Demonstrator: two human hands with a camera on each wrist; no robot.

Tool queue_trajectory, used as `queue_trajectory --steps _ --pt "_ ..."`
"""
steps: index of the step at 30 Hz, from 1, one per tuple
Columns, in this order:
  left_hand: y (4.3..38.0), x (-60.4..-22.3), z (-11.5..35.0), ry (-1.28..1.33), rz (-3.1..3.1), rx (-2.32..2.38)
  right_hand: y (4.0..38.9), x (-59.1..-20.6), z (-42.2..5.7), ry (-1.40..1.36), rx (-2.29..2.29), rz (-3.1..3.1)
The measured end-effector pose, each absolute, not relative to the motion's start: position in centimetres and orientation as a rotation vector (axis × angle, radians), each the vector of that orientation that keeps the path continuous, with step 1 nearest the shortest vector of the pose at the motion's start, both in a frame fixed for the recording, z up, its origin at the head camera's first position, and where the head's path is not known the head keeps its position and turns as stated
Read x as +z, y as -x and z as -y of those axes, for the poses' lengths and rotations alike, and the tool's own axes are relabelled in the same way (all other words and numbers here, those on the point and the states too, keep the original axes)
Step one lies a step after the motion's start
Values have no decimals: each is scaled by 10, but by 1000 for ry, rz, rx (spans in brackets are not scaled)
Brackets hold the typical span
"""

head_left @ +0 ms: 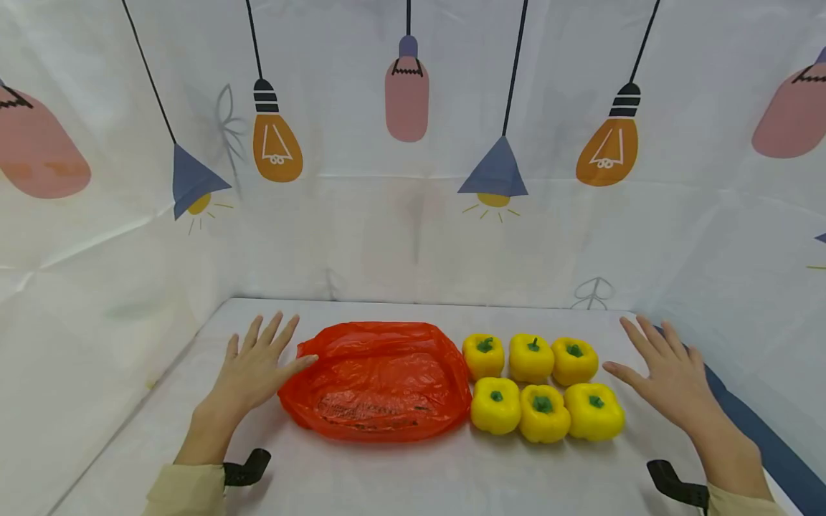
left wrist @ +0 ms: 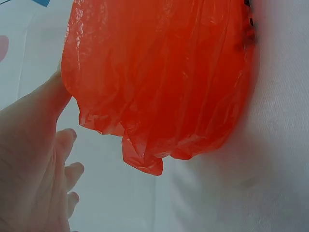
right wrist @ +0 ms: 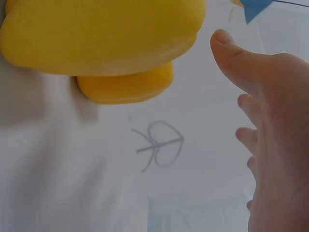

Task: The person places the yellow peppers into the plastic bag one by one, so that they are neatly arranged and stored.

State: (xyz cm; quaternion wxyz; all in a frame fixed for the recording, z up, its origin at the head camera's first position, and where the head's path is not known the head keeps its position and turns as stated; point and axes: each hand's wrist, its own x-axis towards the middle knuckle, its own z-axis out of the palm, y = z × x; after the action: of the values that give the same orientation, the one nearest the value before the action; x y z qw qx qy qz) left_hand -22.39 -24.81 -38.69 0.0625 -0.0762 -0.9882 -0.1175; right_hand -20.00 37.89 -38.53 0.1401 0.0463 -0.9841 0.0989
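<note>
A red plastic bag (head_left: 387,387) lies on the white table, its edges crumpled and some dark print on its lower side. To its right, yellow bell peppers with green stems stand in two rows of three, among them a back-row pepper (head_left: 531,357) and a front-right pepper (head_left: 595,412). My left hand (head_left: 257,369) is beside the bag's left end, fingers spread, thumb overlapping the bag's edge in the head view; the bag (left wrist: 159,72) hides the thumb's tip in the left wrist view. Right of the peppers, my right hand (head_left: 674,380) has its fingers spread and holds nothing.
A white sheet printed with hanging lamps (head_left: 413,236) rises behind the table (head_left: 413,476) and along its sides. A dark blue strip (head_left: 761,423) runs along the right edge. Black curved pieces (head_left: 248,468) sit at both wrists, by the beige sleeves.
</note>
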Motion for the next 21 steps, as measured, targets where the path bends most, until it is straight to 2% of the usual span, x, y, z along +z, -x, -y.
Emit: queue_trajectory --steps 21 --pt "222 -385 238 297 2994 -395 190 -361 -336 -379 293 2757"
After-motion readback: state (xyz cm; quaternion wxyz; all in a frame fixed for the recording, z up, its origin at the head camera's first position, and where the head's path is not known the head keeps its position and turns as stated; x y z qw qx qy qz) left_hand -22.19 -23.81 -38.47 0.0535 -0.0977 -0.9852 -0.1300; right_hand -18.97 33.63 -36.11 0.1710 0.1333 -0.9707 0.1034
